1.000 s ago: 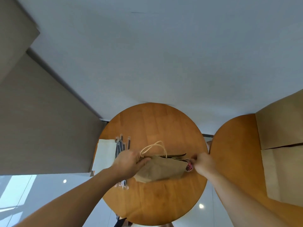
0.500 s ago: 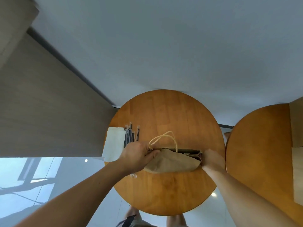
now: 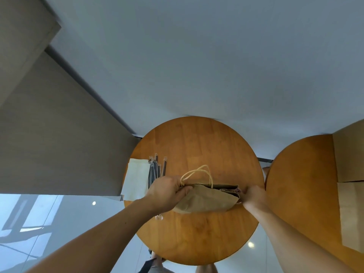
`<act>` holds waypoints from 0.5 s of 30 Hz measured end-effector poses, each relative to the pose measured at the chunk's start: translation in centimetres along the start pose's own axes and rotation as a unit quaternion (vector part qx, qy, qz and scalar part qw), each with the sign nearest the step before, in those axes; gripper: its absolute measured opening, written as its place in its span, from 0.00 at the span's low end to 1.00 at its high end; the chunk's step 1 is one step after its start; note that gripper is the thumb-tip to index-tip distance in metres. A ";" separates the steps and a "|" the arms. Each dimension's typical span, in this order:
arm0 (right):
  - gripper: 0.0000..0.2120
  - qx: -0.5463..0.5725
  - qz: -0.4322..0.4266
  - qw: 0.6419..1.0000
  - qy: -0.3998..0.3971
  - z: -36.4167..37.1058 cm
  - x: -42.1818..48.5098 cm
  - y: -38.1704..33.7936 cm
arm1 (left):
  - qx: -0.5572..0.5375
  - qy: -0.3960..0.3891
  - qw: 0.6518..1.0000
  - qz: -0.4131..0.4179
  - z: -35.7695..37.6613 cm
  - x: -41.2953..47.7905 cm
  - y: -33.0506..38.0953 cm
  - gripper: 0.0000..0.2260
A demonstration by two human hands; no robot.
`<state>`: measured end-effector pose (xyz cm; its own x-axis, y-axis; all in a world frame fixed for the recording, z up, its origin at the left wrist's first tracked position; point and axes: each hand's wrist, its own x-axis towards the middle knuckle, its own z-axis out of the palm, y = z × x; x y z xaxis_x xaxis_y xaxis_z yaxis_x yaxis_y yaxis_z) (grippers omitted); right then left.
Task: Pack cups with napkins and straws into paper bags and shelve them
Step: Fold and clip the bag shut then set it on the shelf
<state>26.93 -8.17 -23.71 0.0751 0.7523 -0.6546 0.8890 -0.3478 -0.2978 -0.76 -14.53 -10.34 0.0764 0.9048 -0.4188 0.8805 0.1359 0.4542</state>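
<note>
Curled fingers (image 3: pixel 184 189) of the left hand (image 3: pixel 167 192) grip the left end of the paper bag (image 3: pixel 206 200) at its mouth, while the right hand (image 3: pixel 255 196) pinches the right end. The bag sits mid-bench, its mouth a narrow slit with a hint of pink at the right corner; what is inside cannot be told. Its cord handle (image 3: pixel 197 173) loops up. Just left lie wrapped straws (image 3: pixel 156 170) beside white napkins (image 3: pixel 137 178), near the rim of the round bench (image 3: pixel 197 243). A second bench (image 3: pixel 299 174) to the right carries flat brown bags (image 3: pixel 352 213).
</note>
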 end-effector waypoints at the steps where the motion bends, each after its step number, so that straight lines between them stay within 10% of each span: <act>1: 0.15 -0.002 0.000 1.000 0.001 -0.1 -0.1 0.0 | -0.002 0.001 1.000 0.000 0.0 0.0 0.0 0.13; 15: 0.01 0.169 -0.089 0.981 0.043 -2.5 -4.0 -1.5 | 0.032 -0.014 0.999 0.001 0.2 0.5 -0.4 0.15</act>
<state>26.46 -9.24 -18.92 -0.0162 0.8572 -0.5147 0.6920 -0.3619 -0.6246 -0.99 -14.27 -10.93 0.0903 0.8932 -0.4406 0.9084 0.1075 0.4040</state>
